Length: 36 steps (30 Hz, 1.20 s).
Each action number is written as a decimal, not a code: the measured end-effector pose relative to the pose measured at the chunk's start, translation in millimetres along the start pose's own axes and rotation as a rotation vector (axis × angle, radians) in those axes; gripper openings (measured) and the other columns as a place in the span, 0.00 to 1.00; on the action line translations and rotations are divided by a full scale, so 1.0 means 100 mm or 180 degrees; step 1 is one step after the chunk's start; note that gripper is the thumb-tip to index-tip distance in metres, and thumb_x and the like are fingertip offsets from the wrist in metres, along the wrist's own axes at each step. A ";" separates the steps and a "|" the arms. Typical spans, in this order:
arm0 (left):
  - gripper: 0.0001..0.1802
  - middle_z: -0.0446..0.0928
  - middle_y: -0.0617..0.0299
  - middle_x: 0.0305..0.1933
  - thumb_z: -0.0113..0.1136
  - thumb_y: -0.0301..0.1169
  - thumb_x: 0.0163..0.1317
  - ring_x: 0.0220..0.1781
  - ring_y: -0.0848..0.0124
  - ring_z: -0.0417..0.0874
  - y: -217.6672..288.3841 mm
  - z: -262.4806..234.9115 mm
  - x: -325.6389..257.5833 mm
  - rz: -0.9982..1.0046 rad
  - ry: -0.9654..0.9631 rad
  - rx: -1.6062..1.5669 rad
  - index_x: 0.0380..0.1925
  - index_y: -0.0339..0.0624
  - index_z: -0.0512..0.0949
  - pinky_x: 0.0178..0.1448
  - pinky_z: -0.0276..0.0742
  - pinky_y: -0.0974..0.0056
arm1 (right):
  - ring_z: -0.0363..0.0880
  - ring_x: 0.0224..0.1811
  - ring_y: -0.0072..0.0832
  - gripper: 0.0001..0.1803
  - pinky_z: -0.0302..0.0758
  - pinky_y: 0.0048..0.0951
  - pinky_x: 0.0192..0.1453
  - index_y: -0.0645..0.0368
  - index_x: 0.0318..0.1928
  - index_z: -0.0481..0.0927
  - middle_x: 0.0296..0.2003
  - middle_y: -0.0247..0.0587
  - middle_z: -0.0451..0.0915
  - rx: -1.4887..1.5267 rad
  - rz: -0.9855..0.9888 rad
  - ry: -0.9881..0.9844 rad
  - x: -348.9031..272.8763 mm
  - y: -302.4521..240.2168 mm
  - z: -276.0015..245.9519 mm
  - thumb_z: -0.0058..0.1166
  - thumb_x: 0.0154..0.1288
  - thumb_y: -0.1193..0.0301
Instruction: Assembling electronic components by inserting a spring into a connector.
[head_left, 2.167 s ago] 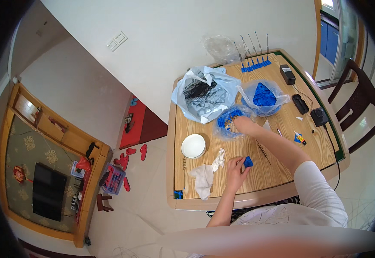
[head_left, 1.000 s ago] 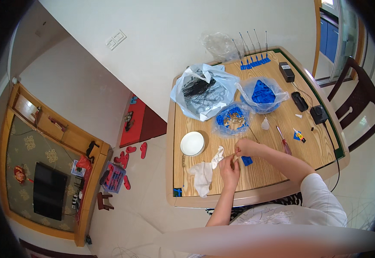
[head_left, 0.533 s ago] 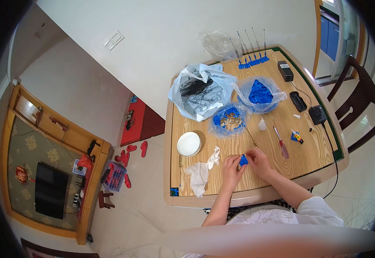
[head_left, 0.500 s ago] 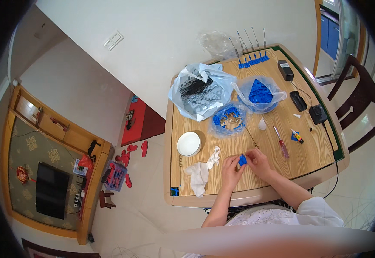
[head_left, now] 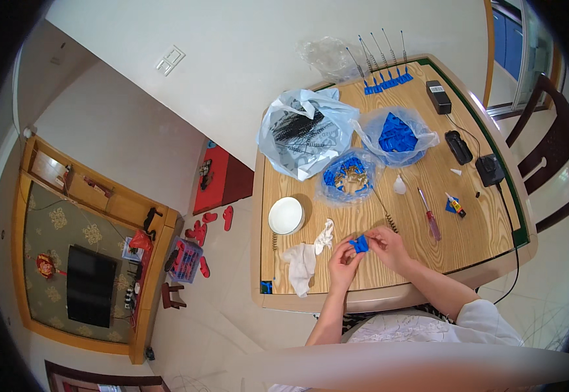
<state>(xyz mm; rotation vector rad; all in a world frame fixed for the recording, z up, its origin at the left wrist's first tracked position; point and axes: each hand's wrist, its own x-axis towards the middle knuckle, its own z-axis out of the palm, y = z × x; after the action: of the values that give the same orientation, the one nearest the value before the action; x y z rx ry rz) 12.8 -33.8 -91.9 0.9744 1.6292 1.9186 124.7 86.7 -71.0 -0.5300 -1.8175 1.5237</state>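
Observation:
Near the front edge of the table, my left hand (head_left: 344, 262) and my right hand (head_left: 390, 249) meet around a small blue plastic piece (head_left: 359, 244). Fingertips of both hands are closed on it from either side. A dark spring on a thin rod (head_left: 390, 221) lies just beyond my right fingers. Further off, a clear bag (head_left: 350, 178) contains blue parts and small brass-coloured pieces. Crumpled white cloth (head_left: 302, 266) lies left of my left hand, and a red-handled screwdriver (head_left: 432, 225) to the right of my right hand.
Behind stand a bag of black springs (head_left: 275, 153), a bag of blue parts (head_left: 399, 134) and a row of upright springs on blue bases (head_left: 389, 83). A white bowl (head_left: 286, 216) is at left. At right are a small glue bottle (head_left: 455, 206), a black adapter (head_left: 490, 170) and its cable.
The blue piece has been turned between my fingers and shows more of its surface. My right fingers have shifted slightly away from my left hand. The whole view has tilted a little.

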 end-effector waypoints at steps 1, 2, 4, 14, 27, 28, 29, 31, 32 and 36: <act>0.20 0.72 0.55 0.56 0.63 0.12 0.52 0.51 0.71 0.78 -0.03 -0.04 0.00 -0.0003 0.0007 0.0007 0.46 0.33 0.74 0.53 0.77 0.69 | 0.79 0.36 0.22 0.09 0.78 0.22 0.38 0.65 0.44 0.74 0.34 0.36 0.75 0.0141 -0.0013 0.0030 0.00 0.03 0.01 0.52 0.62 0.83; 0.20 0.73 0.54 0.55 0.62 0.12 0.53 0.51 0.70 0.78 -0.03 -0.09 0.02 -0.0095 0.0198 -0.0304 0.47 0.34 0.73 0.53 0.78 0.68 | 0.79 0.36 0.22 0.09 0.78 0.22 0.38 0.65 0.44 0.74 0.34 0.36 0.75 0.0141 -0.0005 0.0024 0.00 0.01 -0.01 0.52 0.62 0.83; 0.20 0.74 0.53 0.54 0.60 0.12 0.55 0.52 0.69 0.79 -0.03 -0.16 0.03 -0.0188 0.0396 -0.0615 0.48 0.35 0.73 0.54 0.78 0.67 | 0.82 0.36 0.24 0.08 0.79 0.23 0.35 0.65 0.42 0.73 0.34 0.40 0.78 0.0653 0.0686 -0.0433 0.03 -0.03 -0.06 0.51 0.62 0.83; 0.16 0.77 0.54 0.50 0.58 0.14 0.58 0.51 0.66 0.80 0.03 -0.16 0.03 -0.0673 0.0417 -0.1076 0.46 0.35 0.72 0.55 0.78 0.64 | 0.81 0.35 0.24 0.11 0.79 0.22 0.38 0.66 0.49 0.70 0.33 0.38 0.75 0.0622 0.0443 -0.0385 0.03 0.04 0.00 0.46 0.66 0.84; 0.28 0.75 0.56 0.54 0.59 0.12 0.56 0.52 0.69 0.78 0.15 -0.11 0.04 -0.0680 -0.0607 -0.0456 0.59 0.30 0.68 0.57 0.77 0.65 | 0.81 0.35 0.32 0.14 0.77 0.28 0.37 0.60 0.48 0.79 0.35 0.43 0.78 -0.0462 -0.0610 -0.0747 0.01 -0.30 -0.09 0.54 0.61 0.80; 0.28 0.76 0.56 0.53 0.58 0.11 0.55 0.52 0.68 0.79 0.18 -0.09 0.04 -0.0731 -0.0520 -0.0578 0.58 0.30 0.69 0.57 0.77 0.65 | 0.80 0.36 0.35 0.15 0.76 0.30 0.36 0.58 0.49 0.79 0.34 0.43 0.77 -0.0558 -0.0670 -0.0815 0.00 -0.29 -0.10 0.53 0.61 0.80; 0.28 0.76 0.56 0.53 0.58 0.11 0.55 0.52 0.68 0.79 0.19 -0.09 0.05 -0.0734 -0.0525 -0.0571 0.58 0.30 0.69 0.57 0.77 0.65 | 0.80 0.36 0.35 0.15 0.76 0.30 0.36 0.58 0.49 0.79 0.34 0.43 0.77 -0.0553 -0.0669 -0.0808 -0.01 -0.28 -0.09 0.53 0.61 0.80; 0.28 0.76 0.54 0.54 0.57 0.10 0.55 0.53 0.67 0.79 0.22 -0.09 0.04 -0.0808 -0.0420 -0.0776 0.58 0.30 0.69 0.57 0.78 0.64 | 0.81 0.39 0.34 0.16 0.78 0.30 0.39 0.59 0.51 0.78 0.37 0.44 0.78 -0.0410 -0.0654 -0.0784 -0.02 -0.28 -0.08 0.54 0.62 0.79; 0.28 0.76 0.54 0.54 0.57 0.10 0.55 0.53 0.67 0.79 0.21 -0.13 0.04 -0.0811 -0.0417 -0.0763 0.58 0.30 0.69 0.57 0.78 0.64 | 0.81 0.39 0.34 0.16 0.78 0.30 0.39 0.59 0.51 0.78 0.37 0.44 0.78 -0.0397 -0.0654 -0.0784 -0.02 -0.31 -0.06 0.54 0.62 0.79; 0.28 0.76 0.54 0.53 0.56 0.09 0.54 0.52 0.66 0.80 0.11 -0.25 0.05 -0.1024 -0.0391 -0.0921 0.58 0.31 0.69 0.57 0.78 0.63 | 0.81 0.43 0.33 0.17 0.80 0.29 0.46 0.61 0.52 0.76 0.41 0.45 0.79 0.0243 -0.0272 -0.0524 -0.01 -0.39 -0.05 0.54 0.62 0.79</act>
<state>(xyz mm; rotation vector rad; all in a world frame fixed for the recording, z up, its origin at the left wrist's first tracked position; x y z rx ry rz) -8.0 -49.3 -81.2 0.6548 1.3020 1.7721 133.9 80.5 -33.6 -0.2942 -1.8711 1.6108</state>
